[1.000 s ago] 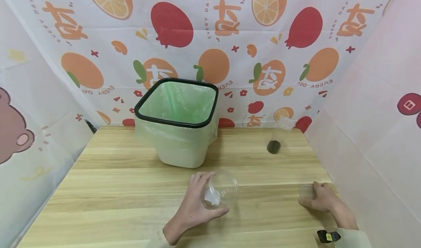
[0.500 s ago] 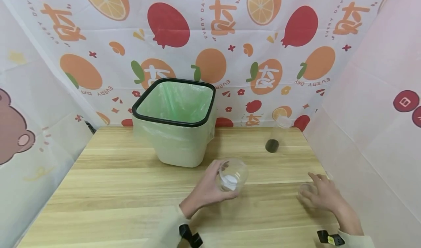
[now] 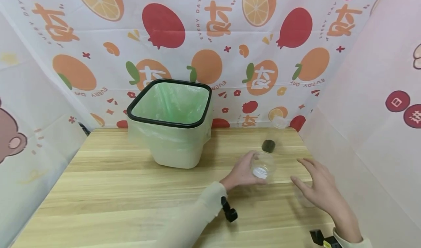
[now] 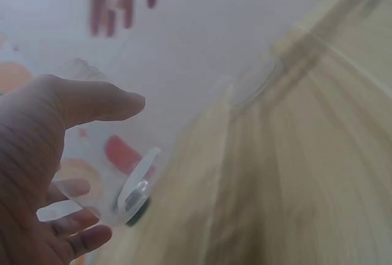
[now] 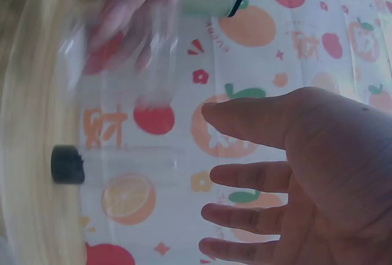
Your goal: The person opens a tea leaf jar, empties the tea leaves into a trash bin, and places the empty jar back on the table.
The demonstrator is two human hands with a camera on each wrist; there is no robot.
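Observation:
My left hand (image 3: 243, 170) grips a clear, wide plastic cup (image 3: 264, 161) by its side, and a whitish ring shows at the cup's bottom. In the right wrist view the same cup (image 3: 263, 164) is blurred. My right hand (image 3: 320, 186) is raised at the right with thumb and fingers spread, holding nothing. Partly behind it, a low clear round piece (image 3: 306, 199) lies on the table. Beyond the cup stands a tall clear cylinder (image 5: 131, 160) with a dark bottom (image 3: 268, 146).
A pale bin (image 3: 177, 149) with a black rim and a green liner stands at the back, left of the hands. The wooden table (image 3: 108, 189) meets a fruit-print cloth (image 3: 205, 39) behind and a pale cloth (image 3: 358, 138) at the right.
My left hand has moved right and away from me with the clear cup, toward the tall cylinder. My right hand has let go of the low clear piece and lifted, fingers spreading.

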